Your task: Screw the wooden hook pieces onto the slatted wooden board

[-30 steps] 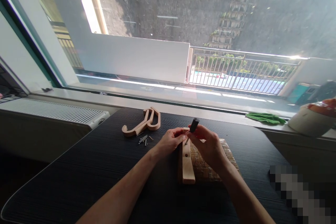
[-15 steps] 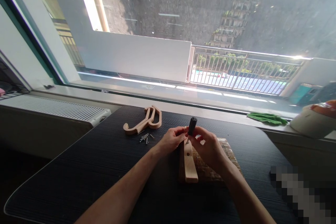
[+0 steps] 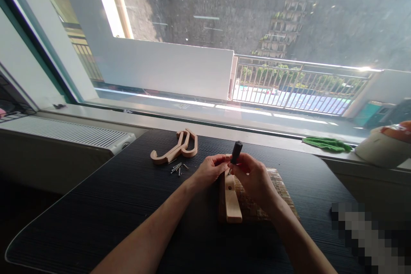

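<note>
A screwdriver (image 3: 236, 150) with a black handle is pinched in the fingers of my right hand (image 3: 257, 175), its tip down at a screw near the far end of a pale wooden hook (image 3: 233, 207). This hook lies along the left edge of a rough brown wooden board (image 3: 278, 184), and a round hole shows in its middle. My left hand (image 3: 210, 169) is closed at the hook's far end, fingertips pressed on it beside the screw. The screwdriver leans slightly to the right. My fingers partly hide the hook's far end.
More pale wooden hooks (image 3: 171, 153) lie on the black table (image 3: 135, 192) at the back left, with several loose screws (image 3: 176, 168) in front of them. Beyond the table, a green cloth (image 3: 327, 144) and a white pot (image 3: 380, 147) rest on the windowsill. A radiator (image 3: 73, 135) stands left.
The screwdriver's handle has tilted a little to the right and my right fingers have shifted around it. My left hand, the hook and the board stay in place.
</note>
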`<action>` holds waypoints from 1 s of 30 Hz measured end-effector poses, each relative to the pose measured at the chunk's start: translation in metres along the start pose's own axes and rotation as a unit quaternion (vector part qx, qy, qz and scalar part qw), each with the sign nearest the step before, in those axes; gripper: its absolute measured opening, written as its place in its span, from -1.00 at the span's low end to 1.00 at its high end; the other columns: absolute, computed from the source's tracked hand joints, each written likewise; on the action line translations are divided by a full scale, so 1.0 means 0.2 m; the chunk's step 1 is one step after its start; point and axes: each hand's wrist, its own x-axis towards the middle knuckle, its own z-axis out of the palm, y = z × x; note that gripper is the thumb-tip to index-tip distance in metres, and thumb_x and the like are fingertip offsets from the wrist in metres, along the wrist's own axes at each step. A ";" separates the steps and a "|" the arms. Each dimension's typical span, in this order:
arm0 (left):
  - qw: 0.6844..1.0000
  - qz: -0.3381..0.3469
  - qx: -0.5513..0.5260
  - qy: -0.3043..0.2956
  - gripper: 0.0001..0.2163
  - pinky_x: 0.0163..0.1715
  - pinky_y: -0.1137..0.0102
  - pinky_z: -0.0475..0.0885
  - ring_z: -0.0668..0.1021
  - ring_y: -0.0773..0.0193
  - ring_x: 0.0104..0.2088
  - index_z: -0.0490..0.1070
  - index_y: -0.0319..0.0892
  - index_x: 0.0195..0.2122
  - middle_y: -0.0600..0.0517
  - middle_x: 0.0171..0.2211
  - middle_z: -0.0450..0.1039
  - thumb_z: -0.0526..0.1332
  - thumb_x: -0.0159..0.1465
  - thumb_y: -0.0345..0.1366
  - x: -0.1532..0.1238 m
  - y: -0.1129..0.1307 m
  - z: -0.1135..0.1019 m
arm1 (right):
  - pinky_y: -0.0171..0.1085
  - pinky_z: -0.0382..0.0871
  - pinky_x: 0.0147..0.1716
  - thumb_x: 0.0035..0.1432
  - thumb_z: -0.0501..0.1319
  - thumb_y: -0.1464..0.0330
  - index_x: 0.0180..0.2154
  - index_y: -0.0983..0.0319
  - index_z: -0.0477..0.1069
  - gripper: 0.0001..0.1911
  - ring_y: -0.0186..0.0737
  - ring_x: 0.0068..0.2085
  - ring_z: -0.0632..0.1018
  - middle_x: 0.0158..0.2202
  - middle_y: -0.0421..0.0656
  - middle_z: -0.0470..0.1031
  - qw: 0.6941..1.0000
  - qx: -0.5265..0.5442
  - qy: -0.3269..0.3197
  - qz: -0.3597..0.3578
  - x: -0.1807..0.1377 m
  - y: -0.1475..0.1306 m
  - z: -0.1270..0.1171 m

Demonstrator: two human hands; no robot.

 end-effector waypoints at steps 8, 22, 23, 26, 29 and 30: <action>1.000 0.007 0.010 0.005 -0.70 -0.15 0.36 0.32 0.46 0.18 -0.17 0.43 -0.28 -0.13 -0.07 -0.22 0.47 0.17 0.11 -0.30 0.00 0.01 0.00 | -0.38 0.35 -0.42 0.12 0.07 0.41 -0.08 0.13 0.32 -0.70 -0.35 -0.39 0.48 -0.35 -0.23 0.46 0.999 0.025 -0.047 0.011 -0.01 -0.06 -0.02; 1.000 0.004 0.009 -0.003 -0.67 -0.15 0.39 0.31 0.46 0.21 -0.17 0.39 -0.24 -0.07 -0.02 -0.23 0.48 0.14 0.13 -0.34 -0.01 0.01 0.00 | -0.38 0.32 -0.44 0.17 0.05 0.30 -0.15 0.17 0.40 -0.75 -0.34 -0.36 0.44 -0.32 -0.18 0.41 0.999 -0.003 -0.042 -0.032 0.00 -0.07 -0.04; 1.000 0.002 0.005 -0.005 -0.67 -0.16 0.39 0.32 0.46 0.21 -0.18 0.39 -0.24 -0.06 -0.02 -0.22 0.48 0.14 0.13 -0.34 -0.01 0.01 0.00 | -0.38 0.31 -0.45 0.16 0.06 0.30 -0.18 0.18 0.41 -0.77 -0.35 -0.37 0.43 -0.32 -0.17 0.40 0.999 -0.008 -0.035 -0.035 0.00 -0.07 -0.04; 1.000 -0.003 -0.004 -0.005 -0.67 -0.18 0.40 0.33 0.47 0.22 -0.20 0.39 -0.24 -0.06 -0.03 -0.22 0.49 0.16 0.12 -0.32 -0.01 0.02 0.01 | -0.38 0.31 -0.47 0.13 0.09 0.29 -0.27 0.19 0.42 -0.81 -0.36 -0.40 0.42 -0.34 -0.18 0.38 0.999 -0.031 -0.008 -0.036 0.00 -0.06 -0.04; 1.000 -0.009 -0.008 -0.006 -0.67 -0.19 0.40 0.34 0.48 0.21 -0.20 0.41 -0.24 -0.08 -0.04 -0.21 0.49 0.18 0.11 -0.30 -0.01 0.03 0.01 | -0.37 0.31 -0.48 0.08 0.13 0.28 -0.35 0.20 0.40 -0.86 -0.36 -0.43 0.41 -0.39 -0.20 0.39 0.998 -0.052 0.016 -0.024 0.00 -0.05 -0.04; 1.000 -0.008 -0.010 -0.007 -0.67 -0.18 0.40 0.34 0.48 0.21 -0.19 0.41 -0.24 -0.09 -0.04 -0.21 0.49 0.18 0.11 -0.30 -0.01 0.03 0.01 | -0.37 0.30 -0.49 0.07 0.15 0.27 -0.37 0.20 0.39 -0.86 -0.36 -0.45 0.41 -0.41 -0.21 0.39 0.998 -0.057 0.020 -0.019 0.00 -0.05 -0.04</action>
